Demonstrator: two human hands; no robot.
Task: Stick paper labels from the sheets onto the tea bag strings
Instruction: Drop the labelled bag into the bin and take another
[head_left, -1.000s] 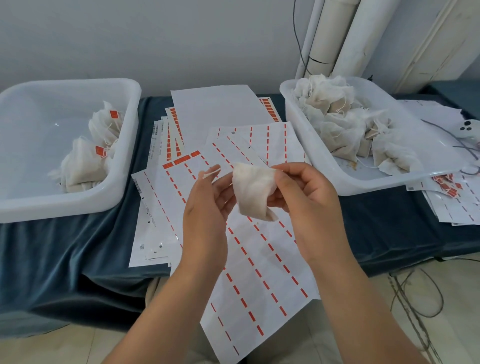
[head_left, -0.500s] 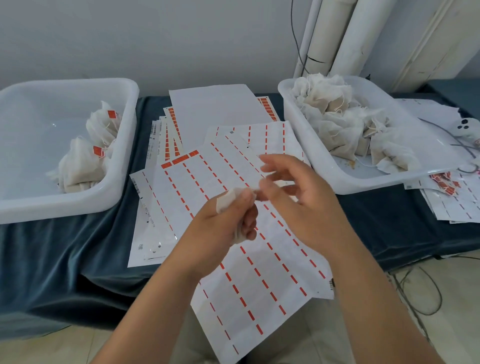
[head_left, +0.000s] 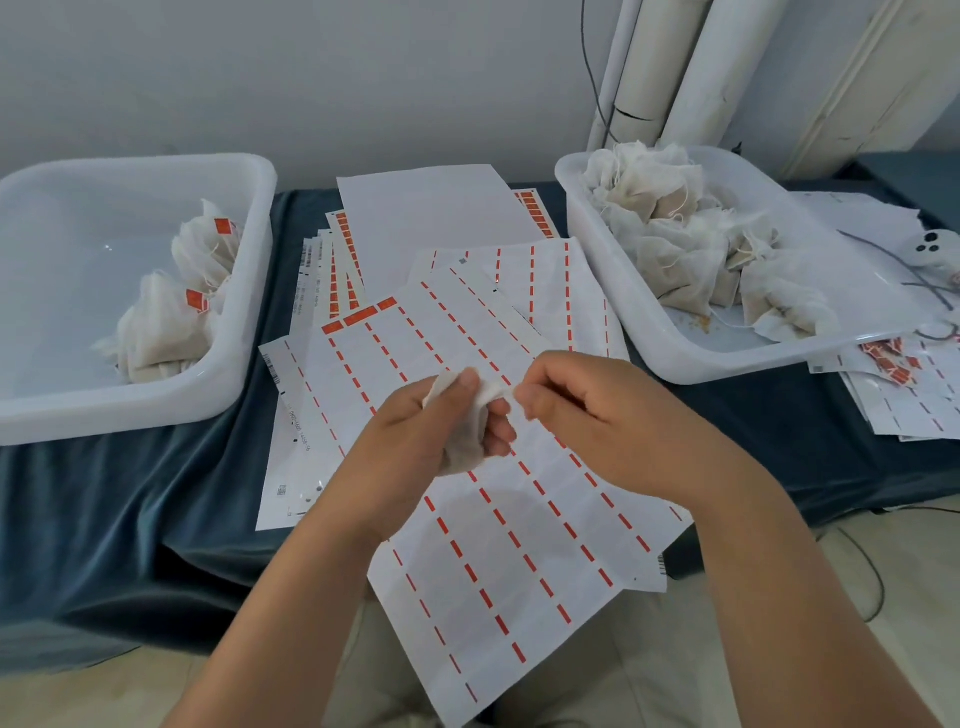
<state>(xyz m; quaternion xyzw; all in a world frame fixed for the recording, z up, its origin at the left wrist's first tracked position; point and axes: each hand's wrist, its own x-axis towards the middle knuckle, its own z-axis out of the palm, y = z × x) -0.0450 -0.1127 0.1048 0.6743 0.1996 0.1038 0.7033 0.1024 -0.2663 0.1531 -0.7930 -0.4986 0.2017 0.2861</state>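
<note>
The tea bag (head_left: 489, 397) is up off the table, above the middle of the label sheet (head_left: 519, 561). The left hand (head_left: 410, 452) grips it, thumb on top and fingers curled underneath. The right hand (head_left: 597, 415) is curled, and its fingertips (head_left: 524, 402) pinch at the bag's right edge. The pinch is too small to tell whether they hold the string or only a fold of fabric.

The step in hand looks like freeing the string. To do it well, the left hand should hold the bag firmly but not crush it. The right hand should draw the string out straight and clear of the fabric, so a label can fold around the string alone.

Most of the sheet under the hands shows only thin red dashes. A few whole red labels (head_left: 358, 316) sit at its far left corner, probably the nearest ones to peel.

More sheets lie fanned beneath it on the dark cloth (head_left: 130, 519). The left tub (head_left: 228, 384) holds bags with red tags (head_left: 166, 332). The right tub (head_left: 623, 322) holds a pile of untagged bags (head_left: 675, 244).
</note>
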